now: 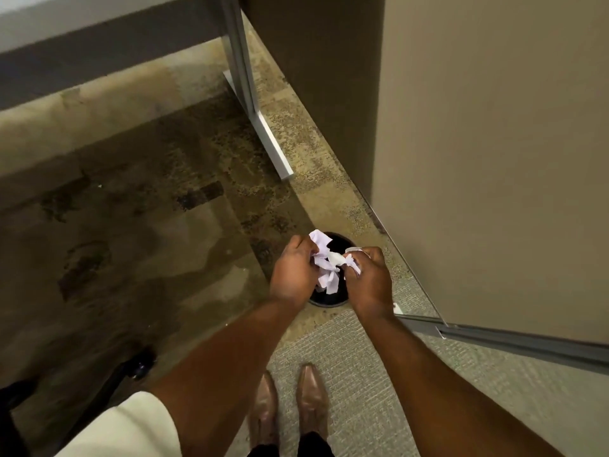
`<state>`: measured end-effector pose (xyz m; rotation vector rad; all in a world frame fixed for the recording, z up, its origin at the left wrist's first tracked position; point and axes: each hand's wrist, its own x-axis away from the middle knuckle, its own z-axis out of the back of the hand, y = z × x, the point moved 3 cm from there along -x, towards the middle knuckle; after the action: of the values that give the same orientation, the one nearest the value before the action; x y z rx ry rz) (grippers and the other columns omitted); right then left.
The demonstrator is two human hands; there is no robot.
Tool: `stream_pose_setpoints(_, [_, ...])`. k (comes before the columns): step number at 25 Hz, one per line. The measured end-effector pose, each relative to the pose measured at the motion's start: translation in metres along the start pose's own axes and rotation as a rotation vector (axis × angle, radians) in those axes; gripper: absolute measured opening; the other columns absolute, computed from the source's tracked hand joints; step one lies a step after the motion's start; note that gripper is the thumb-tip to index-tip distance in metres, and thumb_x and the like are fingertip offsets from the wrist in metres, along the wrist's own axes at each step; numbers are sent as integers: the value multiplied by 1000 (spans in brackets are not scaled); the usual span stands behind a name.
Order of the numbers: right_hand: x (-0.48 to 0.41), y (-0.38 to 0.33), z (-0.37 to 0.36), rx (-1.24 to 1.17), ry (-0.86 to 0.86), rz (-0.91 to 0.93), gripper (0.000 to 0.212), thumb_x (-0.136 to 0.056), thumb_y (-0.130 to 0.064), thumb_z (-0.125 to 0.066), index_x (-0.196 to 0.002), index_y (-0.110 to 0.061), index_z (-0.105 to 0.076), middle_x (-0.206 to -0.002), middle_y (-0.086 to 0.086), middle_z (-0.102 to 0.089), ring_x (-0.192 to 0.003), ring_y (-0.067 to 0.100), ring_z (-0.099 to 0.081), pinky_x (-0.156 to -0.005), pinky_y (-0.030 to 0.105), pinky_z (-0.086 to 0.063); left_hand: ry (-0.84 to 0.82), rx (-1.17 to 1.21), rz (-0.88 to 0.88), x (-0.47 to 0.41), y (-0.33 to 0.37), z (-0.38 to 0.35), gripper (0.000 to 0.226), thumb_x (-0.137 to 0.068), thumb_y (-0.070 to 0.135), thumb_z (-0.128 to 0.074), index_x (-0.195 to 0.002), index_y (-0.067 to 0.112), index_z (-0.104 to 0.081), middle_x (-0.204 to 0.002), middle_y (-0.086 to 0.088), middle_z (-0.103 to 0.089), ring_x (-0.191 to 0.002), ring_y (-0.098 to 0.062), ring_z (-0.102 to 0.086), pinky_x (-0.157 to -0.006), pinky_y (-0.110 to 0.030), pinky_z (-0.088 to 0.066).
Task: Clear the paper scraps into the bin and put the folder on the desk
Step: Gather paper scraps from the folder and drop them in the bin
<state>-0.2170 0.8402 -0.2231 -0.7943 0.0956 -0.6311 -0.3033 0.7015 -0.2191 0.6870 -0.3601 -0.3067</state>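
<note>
Over the bin (pixel 329 300), left hand (pixel 293 268) and right hand (pixel 370 278) both clutch paper scraps (pixel 324 262). Dumping step, looks like. Next they'd just let go.

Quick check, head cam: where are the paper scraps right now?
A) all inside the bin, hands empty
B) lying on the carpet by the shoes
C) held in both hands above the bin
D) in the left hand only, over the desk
C: the white paper scraps are bunched between the left hand and the right hand, directly over the round black bin on the floor.
</note>
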Motion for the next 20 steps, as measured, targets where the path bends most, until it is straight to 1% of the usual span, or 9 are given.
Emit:
stream_pose_setpoints(1, [-4, 5, -4, 11, -13, -12, 25, -88, -3, -69, -111, -12, -71, -124, 5, -56, -97, 26, -66, -80, 30, -51, -20, -18, 13, -4, -3, -9, 35, -81, 15, -75, -115, 15, -64, -118, 0, -57, -96, -22, -64, -73, -29, -46])
stream_pose_setpoints(3, [-10, 18, -12, 56, -61, -34, 30, -89, -7, -71, -117, -16, -71, -132, 4, -54, -102, 28, -66, -81, 33, -52, -56, -24, 29, -11, -9, -24, 45, -86, 14, -69, -130, 17, -59, -137, -3, -52, -111, -26, -63, -89, -31, -49])
stream_pose_setpoints(4, [-13, 23, -15, 88, -93, -43, 35, -89, -10, -71, -122, -20, -70, -136, 2, -52, -104, 28, -65, -82, 35, -54, -70, -18, 28, -13, -11, -29, 47, -86, 13, -66, -132, 17, -59, -144, -4, -49, -118, -28, -60, -95, -34, -50])
stream_pose_setpoints(6, [-17, 30, -16, 135, -142, -60, 42, -89, -13, -73, -128, -27, -67, -141, -7, -48, -108, 22, -64, -81, 35, -54, -93, -8, 17, -16, -15, -34, 45, -86, 14, -66, -131, 17, -60, -149, -6, -45, -125, -29, -56, -99, -42, -50])
stream_pose_setpoints(8, [-20, 32, -15, 135, -152, -62, 46, -89, -10, -74, -130, -28, -66, -142, -9, -47, -110, 20, -63, -81, 32, -53, -106, -11, 22, -18, -18, -34, 42, -86, 16, -68, -128, 16, -62, -149, -7, -47, -127, -30, -55, -99, -45, -50])
stream_pose_setpoints(11, [-20, 25, -13, 105, -151, -55, 46, -89, -6, -73, -131, -24, -66, -143, -7, -49, -114, 20, -62, -85, 31, -52, -113, -20, 31, -19, -17, -28, 38, -88, 19, -67, -126, 17, -64, -143, -5, -52, -123, -29, -56, -97, -44, -51])
stream_pose_setpoints(14, [-15, 9, -5, 109, -152, -43, 48, -89, -4, -73, -133, -23, -65, -146, -5, -48, -116, 22, -62, -88, 34, -54, -96, -39, 23, -12, -7, -11, 34, -90, 17, -64, -123, 19, -64, -133, -3, -55, -117, -27, -58, -95, -44, -52])
stream_pose_setpoints(17, [-8, -8, 5, 137, -166, -31, 52, -88, -3, -73, -136, -21, -63, -153, -3, -44, -124, 22, -58, -93, 36, -54, -74, -44, 18, -3, 1, 12, 32, -91, 19, -63, -123, 19, -63, -125, 1, -55, -112, -23, -58, -92, -41, -53])
stream_pose_setpoints(20, [1, -30, 24, 107, -152, -55, 52, -89, -5, -74, -136, -21, -62, -154, -5, -43, -130, 19, -54, -95, 26, -46, -56, -50, 10, 13, 12, 45, 32, -93, 21, -63, -125, 20, -63, -129, 3, -55, -117, -19, -55, -95, -36, -51])
